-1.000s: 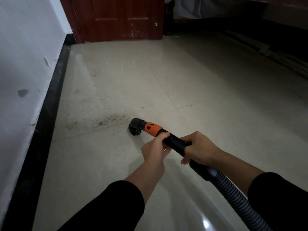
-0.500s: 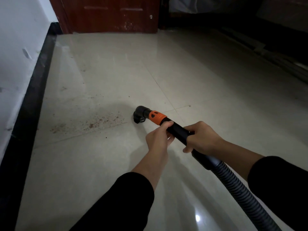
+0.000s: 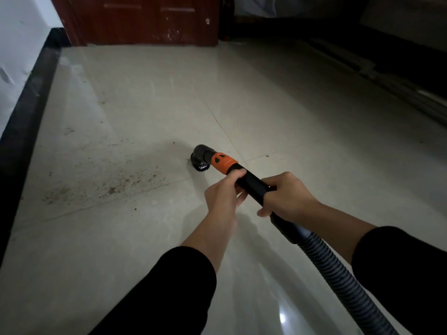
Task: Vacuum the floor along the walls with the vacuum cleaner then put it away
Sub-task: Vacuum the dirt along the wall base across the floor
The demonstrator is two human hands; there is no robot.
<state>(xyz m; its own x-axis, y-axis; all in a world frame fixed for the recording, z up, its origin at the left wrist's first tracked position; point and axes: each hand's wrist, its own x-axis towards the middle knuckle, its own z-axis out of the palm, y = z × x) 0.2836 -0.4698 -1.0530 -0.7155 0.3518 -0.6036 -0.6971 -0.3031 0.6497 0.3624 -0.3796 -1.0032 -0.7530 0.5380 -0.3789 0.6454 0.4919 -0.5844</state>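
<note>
Both hands are on the vacuum's black tube (image 3: 251, 187). The left hand (image 3: 222, 197) is wrapped round it right behind the orange collar (image 3: 223, 163), fingers curled over the top, and the right hand (image 3: 287, 199) is clamped round it just behind the left, knuckles up. Out front of the collar, the little round brush nozzle (image 3: 199, 157) points down with its bristles on the pale tiled floor (image 3: 145, 105). Going back from the nozzle, past the hands, the tube turns into a ribbed grey hose (image 3: 338, 274) that runs off the bottom right edge. Just left of the nozzle there's a patch of brown crumbs (image 3: 116, 184) scattered over the tile. Further left of the nozzle is the black skirting board (image 3: 26, 117) under a white wall (image 3: 17, 44), well apart from the brush. Way beyond the nozzle, at the far end, sits a reddish-brown door (image 3: 145, 20). The dark stuff off to the right of the nozzle is too dim to make out. Black sleeves (image 3: 174, 286) on both arms.
</note>
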